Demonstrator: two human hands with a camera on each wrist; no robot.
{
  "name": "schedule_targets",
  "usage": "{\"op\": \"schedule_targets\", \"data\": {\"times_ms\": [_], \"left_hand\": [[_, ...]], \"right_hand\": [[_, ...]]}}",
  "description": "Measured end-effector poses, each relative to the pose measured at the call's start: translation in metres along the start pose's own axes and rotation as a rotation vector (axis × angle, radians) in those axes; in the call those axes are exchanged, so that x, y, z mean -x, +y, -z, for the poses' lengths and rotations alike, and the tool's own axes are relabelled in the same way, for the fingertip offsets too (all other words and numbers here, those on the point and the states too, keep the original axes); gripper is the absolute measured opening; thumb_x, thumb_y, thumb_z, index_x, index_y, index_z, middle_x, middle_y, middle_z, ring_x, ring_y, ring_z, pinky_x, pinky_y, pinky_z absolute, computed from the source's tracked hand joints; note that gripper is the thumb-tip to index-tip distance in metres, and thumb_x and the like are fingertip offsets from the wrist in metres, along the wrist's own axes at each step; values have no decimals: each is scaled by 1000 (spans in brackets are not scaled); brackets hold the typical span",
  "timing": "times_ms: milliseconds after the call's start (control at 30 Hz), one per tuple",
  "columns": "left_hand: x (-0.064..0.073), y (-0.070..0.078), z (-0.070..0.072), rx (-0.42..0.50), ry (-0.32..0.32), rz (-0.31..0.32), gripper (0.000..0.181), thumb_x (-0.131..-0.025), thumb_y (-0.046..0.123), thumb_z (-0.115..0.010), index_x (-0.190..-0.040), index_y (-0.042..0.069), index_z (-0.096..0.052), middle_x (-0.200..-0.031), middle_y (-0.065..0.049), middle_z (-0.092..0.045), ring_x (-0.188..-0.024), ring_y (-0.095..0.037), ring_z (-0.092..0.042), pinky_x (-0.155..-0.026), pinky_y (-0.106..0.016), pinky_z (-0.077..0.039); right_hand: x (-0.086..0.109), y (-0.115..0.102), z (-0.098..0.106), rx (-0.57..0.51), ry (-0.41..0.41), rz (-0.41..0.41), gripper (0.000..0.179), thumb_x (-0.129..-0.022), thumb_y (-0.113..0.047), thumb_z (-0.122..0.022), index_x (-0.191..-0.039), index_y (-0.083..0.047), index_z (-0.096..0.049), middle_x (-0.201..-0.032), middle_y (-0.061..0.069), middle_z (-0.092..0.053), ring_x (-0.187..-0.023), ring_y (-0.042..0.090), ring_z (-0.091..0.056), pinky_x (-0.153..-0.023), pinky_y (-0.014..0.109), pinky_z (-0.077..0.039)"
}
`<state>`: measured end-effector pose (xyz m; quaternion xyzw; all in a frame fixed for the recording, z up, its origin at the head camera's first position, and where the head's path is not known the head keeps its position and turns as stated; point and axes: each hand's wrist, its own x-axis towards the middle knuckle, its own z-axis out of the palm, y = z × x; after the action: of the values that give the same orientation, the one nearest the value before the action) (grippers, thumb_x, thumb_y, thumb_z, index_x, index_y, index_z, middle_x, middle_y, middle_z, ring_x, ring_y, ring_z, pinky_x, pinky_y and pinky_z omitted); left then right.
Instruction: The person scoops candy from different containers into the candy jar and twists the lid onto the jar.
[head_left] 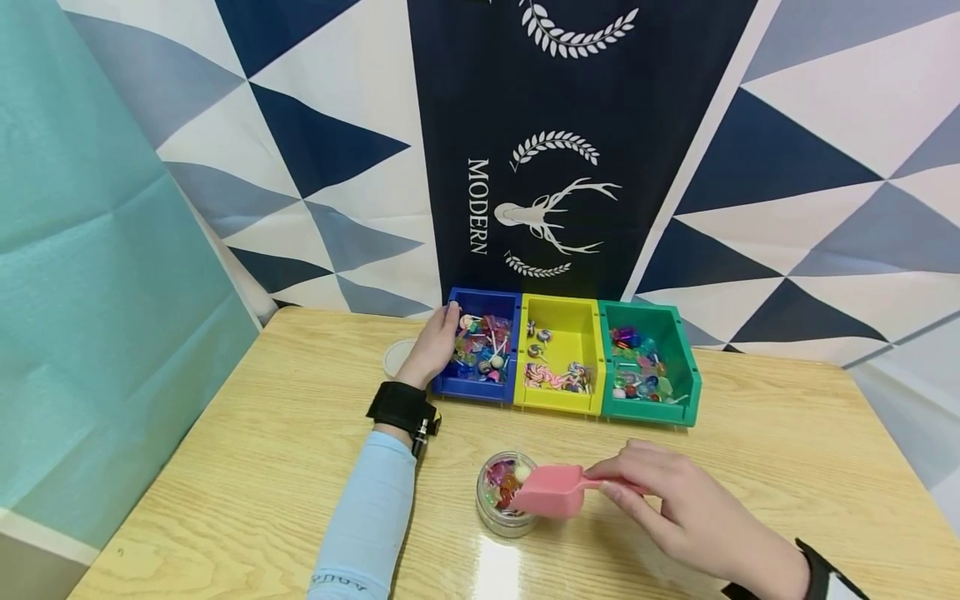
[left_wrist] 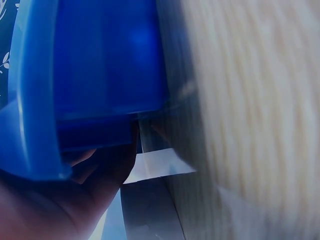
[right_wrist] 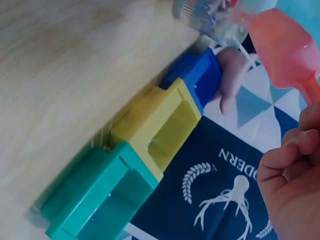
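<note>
My left hand (head_left: pixel 433 346) holds the left side wall of the blue bin (head_left: pixel 477 389), its fingertips over the rim. Lollipops and colourful candies (head_left: pixel 487 340) fill that bin. In the left wrist view the blue wall (left_wrist: pixel 107 55) hides part of the hand (left_wrist: pixel 75 200). A pink scoop (head_left: pixel 553 490) is gripped by its handle in my right hand (head_left: pixel 663 492). Its tip overlaps the right rim of a clear round jar (head_left: pixel 506 525), which has colourful candies (head_left: pixel 501 477) inside. The right wrist view shows the scoop (right_wrist: pixel 282 47) beside the jar (right_wrist: pixel 202 20).
Joined to the blue bin on its right are a yellow bin (head_left: pixel 558 402) with swirl lollipops and a green bin (head_left: pixel 651 410) with mixed candies. A pale round lid (head_left: pixel 395 358) lies left of my left hand. Patterned cloth (head_left: pixel 352 158) hangs behind the wooden table (head_left: pixel 247 442).
</note>
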<state>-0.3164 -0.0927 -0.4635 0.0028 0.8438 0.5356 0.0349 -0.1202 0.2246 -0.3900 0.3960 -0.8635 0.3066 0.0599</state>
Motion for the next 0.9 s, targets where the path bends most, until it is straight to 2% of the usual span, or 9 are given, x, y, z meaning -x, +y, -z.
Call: {"op": "schedule_targets", "data": {"times_ms": [133,200,300,467,600,800,900], "left_hand": [[1,0,1,3,2,-26,81,-102,66,-16,-158,8,-26,-158,-14,-34,-145,-30,-30,-120,-47,-25],[1,0,1,-1,4,-28,81,-102,66,-16,-158,8,-27,-157,-14,-35,-145,-30,-31,-120,-47,-25],[1,0,1,-7,6,-20,81,-102,66,-16,-158,8,-26,-157,-14,-35,-145,-30,-31,-120,-48,-25],[2,0,1,-8,5,-6,82,-101,67,-16,-158,9,-26,-158,-13,-35,-145,-30,-30,-120,-48,-24],[2,0,1,-3,11,4,82,-101,67,-16,-159,10,-26,-158,-12,-35,-145,-29,-30,-120,-48,-24],[2,1,0,-1,8,17,76,-104,62,-18,-159,9,-25,-159,-13,-33,-146,-30,-29,-120,-48,-23],[2,2,0,8,7,19,71,-106,57,-20,-159,10,-25,-158,-12,-34,-146,-30,-30,-120,-48,-24]], "right_hand": [[-2,2,2,19,103,-15,34,-92,0,-67,-113,-27,-70,-101,-19,-66,-82,0,-58,-67,18,-53],[-4,2,0,49,146,-61,33,-92,0,-68,-113,-26,-70,-101,-18,-66,-81,0,-58,-67,18,-53],[-6,3,-7,61,163,-144,28,-95,-4,-67,-114,-24,-70,-102,-18,-65,-79,0,-57,-66,19,-54],[-14,3,-24,52,116,-247,19,-101,-14,-60,-117,-22,-69,-110,-17,-66,-92,2,-63,-77,26,-59],[-23,4,-36,14,80,-287,19,-105,-20,-55,-119,-21,-67,-113,-14,-67,-101,5,-64,-85,31,-59],[-26,4,-40,-123,26,-262,20,-106,-21,-50,-117,-24,-68,-112,-15,-67,-99,4,-64,-84,30,-58],[-24,3,-37,-147,13,-221,21,-106,-19,-52,-116,-26,-68,-111,-16,-67,-97,4,-64,-82,29,-58]]}}
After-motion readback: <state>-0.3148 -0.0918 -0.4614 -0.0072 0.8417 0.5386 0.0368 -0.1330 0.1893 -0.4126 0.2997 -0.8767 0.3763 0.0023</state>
